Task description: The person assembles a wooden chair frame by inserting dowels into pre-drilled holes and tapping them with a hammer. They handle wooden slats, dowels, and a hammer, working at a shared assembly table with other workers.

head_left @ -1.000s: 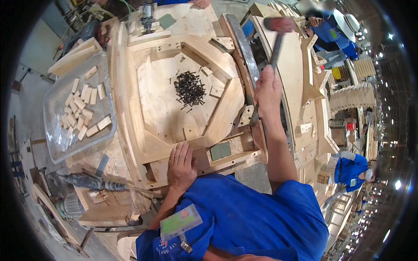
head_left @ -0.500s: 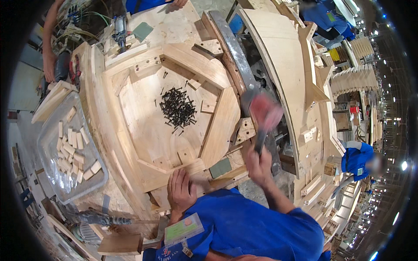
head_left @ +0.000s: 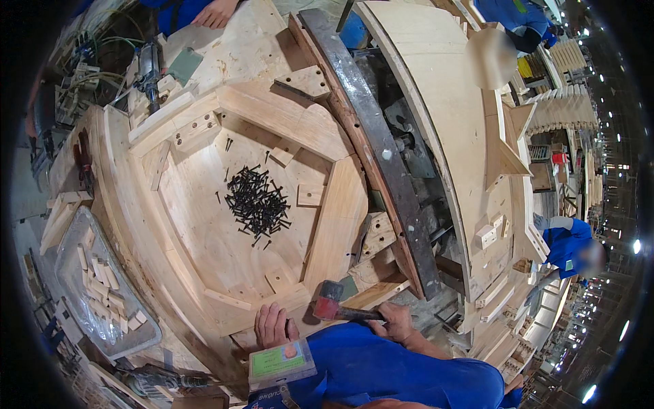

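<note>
My right hand [head_left: 397,325] is closed round the handle of a mallet [head_left: 329,307] with a red and dark head. The mallet head is low, beside the near corner of an angular wooden frame [head_left: 335,221]. Against the frame's near edge lies my left hand [head_left: 275,326], its fingers stretched out side by side and no tool in it. Inside the frame, a pile of black screws [head_left: 257,201] sits on the board, with a few strays round it. Small drilled wooden blocks, one of them this block [head_left: 277,280], line the frame's inner edges.
A clear plastic tray [head_left: 146,339] of short wooden pieces stands at left. Beyond the frame, a dark metal beam [head_left: 371,112] borders a gap, then a large curved panel [head_left: 436,102]. A power tool [head_left: 148,75] lies at far left. Co-workers in blue stand nearby.
The mallet has swung from raised at the right down and leftward to the frame's near corner, my right hand moving with it. My left hand stays at the near edge. The view has shifted.
</note>
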Tool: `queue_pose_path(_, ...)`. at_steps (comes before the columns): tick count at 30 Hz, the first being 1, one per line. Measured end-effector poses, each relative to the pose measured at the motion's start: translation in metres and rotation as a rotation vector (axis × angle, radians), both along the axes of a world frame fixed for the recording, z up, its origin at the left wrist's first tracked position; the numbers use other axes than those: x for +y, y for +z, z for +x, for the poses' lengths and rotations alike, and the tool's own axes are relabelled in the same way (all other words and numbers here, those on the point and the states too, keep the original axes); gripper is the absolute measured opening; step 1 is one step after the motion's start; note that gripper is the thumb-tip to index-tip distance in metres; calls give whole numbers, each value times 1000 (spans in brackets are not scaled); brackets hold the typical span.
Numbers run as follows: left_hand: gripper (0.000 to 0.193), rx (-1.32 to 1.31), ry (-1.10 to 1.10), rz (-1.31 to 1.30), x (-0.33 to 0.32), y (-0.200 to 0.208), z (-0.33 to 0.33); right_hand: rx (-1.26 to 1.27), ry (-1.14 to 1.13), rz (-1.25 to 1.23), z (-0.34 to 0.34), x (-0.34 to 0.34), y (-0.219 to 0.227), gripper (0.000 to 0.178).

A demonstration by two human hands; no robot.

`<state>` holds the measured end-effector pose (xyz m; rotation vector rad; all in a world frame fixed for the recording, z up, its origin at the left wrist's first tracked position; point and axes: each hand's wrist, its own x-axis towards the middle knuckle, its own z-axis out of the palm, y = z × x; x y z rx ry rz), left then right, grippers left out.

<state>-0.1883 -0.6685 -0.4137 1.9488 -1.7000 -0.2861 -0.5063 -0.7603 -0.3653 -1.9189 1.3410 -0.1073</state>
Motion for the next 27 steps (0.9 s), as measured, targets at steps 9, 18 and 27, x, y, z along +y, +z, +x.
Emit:
queue_pose_path(9, 33, 27, -67, -44, 1, -1, -3, 87, -25, -42, -4, 17, -18, 27)
queue_pose_path(18, 35, 23, -61, -232, 10, 18, 4, -5, -44, -171, -9, 34, -37, 32)
queue_pose_path(27, 31, 110, -67, -247, 18, 43, -9, -90, 76, -14, -10, 17, -25, 35)
